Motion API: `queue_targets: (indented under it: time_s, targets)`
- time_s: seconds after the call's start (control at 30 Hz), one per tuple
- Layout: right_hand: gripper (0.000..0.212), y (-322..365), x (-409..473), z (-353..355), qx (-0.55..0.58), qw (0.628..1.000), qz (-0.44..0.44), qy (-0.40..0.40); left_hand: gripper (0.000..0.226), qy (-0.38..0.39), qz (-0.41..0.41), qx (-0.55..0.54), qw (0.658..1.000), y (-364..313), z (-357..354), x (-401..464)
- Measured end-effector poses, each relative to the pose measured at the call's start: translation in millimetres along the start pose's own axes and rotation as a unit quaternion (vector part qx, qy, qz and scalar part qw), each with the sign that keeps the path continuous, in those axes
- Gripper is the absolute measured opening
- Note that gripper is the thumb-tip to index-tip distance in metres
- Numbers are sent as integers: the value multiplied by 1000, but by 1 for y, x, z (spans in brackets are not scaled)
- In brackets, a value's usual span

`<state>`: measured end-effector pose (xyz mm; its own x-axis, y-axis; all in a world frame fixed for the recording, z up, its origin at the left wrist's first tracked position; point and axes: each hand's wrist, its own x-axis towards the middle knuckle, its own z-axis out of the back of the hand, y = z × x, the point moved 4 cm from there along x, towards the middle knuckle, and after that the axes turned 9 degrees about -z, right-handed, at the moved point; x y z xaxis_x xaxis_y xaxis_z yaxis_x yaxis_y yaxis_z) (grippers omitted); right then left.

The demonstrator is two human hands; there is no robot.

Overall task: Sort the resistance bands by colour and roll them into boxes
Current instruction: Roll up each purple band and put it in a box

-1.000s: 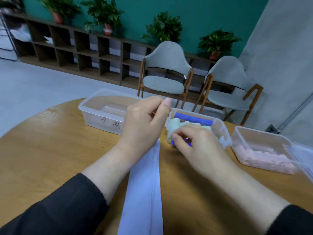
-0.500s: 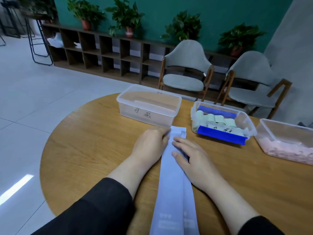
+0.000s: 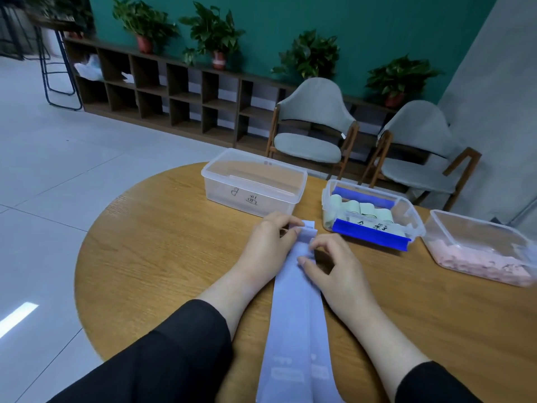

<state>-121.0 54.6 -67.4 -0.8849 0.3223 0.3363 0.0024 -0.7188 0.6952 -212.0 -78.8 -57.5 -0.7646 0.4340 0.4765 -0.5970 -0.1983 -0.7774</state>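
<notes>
While both hands meet at the far end of the pale blue band [image 3: 293, 309], the left hand [image 3: 268, 245] pinches that end between thumb and fingertips, and the right hand [image 3: 328, 266] curls its fingers over the band's right edge just behind the fold, thumb pressing on the strip. I read a short flap at the far tip as the first turn of a roll being started. From that grip the band runs flat toward me down the round wooden table [image 3: 162, 257] and off the lower edge of the view between the two black sleeves. To do this step well I judge that the first fold should be kept tight and square to the band's long edges, both sides advancing evenly, so the roll does not cone or loosen. Just beyond the hands stands the clear box [image 3: 252, 184] with a handwritten label, which looks empty and is probably this colour's home. To its right, near the right hand, sits the box with blue clips [image 3: 372, 216] holding pale green rolls, and farther right the box of pink bands [image 3: 479, 251]. Two grey chairs [image 3: 313, 126] stand behind the table.
</notes>
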Motion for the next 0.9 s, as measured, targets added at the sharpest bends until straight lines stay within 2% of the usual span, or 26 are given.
queue_targets:
  time_s: [0.07,0.13,0.17,0.23,0.33,0.47,0.63,0.73,0.8,0.9]
  targets:
    - [44,-5,-8,10,66,994,-75,-40,11,-14,-6,-51,999,-18,7,0]
    - [55,-5,-18,16,124,985,-114,-28,14,-27,-21,-93,995,-45,15,2]
    - [50,-4,-23,18,154,981,-116,-5,16,-31,-35,-108,993,-62,19,3]
    - [24,2,-34,23,207,973,-94,40,19,-38,-68,-137,988,-98,24,3]
    - [3,14,-52,43,281,955,-81,45,17,-35,-104,-169,980,-150,24,3]
    - [11,20,-71,78,321,942,-90,24,15,-69,-136,-197,969,-207,24,6]
    - [6,8,-97,139,329,934,-135,21,12,-96,-143,-230,958,-253,9,20]
    - [6,-5,-110,174,336,929,-153,22,13,-85,-118,-238,960,-262,-22,40]
    - [6,-23,-117,191,299,938,-173,11,12,-43,-92,-194,976,-258,-58,57]
    - [9,-66,-131,202,116,968,-223,14,30,65,-45,-29,996,-234,-116,59]
